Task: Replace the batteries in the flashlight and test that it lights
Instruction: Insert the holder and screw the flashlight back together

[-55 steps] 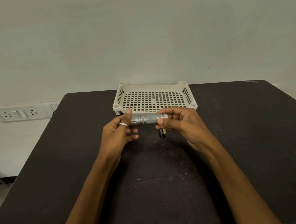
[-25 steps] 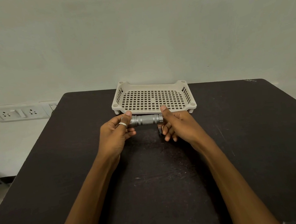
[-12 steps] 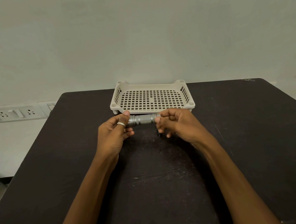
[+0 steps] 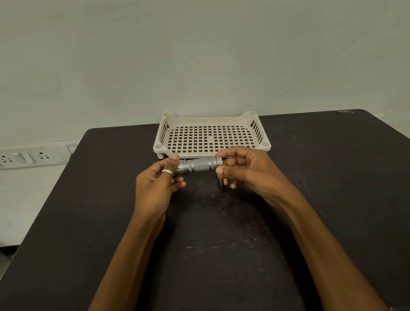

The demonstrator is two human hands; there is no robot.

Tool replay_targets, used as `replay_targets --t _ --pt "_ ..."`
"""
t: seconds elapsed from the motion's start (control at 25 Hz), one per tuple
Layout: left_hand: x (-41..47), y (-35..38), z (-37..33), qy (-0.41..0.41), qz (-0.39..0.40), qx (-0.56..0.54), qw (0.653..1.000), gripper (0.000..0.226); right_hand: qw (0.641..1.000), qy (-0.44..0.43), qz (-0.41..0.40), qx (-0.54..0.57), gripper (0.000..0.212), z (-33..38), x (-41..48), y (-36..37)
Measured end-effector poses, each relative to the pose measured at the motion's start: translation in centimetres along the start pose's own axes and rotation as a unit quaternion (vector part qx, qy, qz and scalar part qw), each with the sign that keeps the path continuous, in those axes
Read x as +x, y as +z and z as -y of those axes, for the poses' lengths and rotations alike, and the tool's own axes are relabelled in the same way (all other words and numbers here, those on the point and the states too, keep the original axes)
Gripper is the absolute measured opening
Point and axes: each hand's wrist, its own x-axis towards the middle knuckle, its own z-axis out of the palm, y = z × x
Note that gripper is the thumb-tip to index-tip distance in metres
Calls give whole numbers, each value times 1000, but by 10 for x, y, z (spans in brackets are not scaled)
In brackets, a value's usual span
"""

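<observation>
Hands grip a flashlight (image 4: 199,165) above the table (image 4: 329,193): left hand (image 4: 157,185) holds the head, right hand (image 4: 246,170) pinches the tail cap. Stiff, knurled metal likely resists slipping; a battery (image 4: 223,182) lies below.

A plain indoor room, kind unclear: a dark scuffed table (image 4: 209,256) against a bare pale wall (image 4: 187,43), with a wall socket plate (image 4: 24,157) at the left

Count: 1 flashlight (image 4: 200,165), 1 battery (image 4: 223,183) visible on the table (image 4: 81,244), 1 perforated tray (image 4: 210,135), 2 hands, 1 ring (image 4: 167,171), 1 wall socket plate (image 4: 24,157).
</observation>
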Motion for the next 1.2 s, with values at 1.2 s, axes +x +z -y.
replay_targets --t 1.2 --pt "-4 3 -3 4 6 11 1000 23 989 62 -20 -133 60 0 1 6"
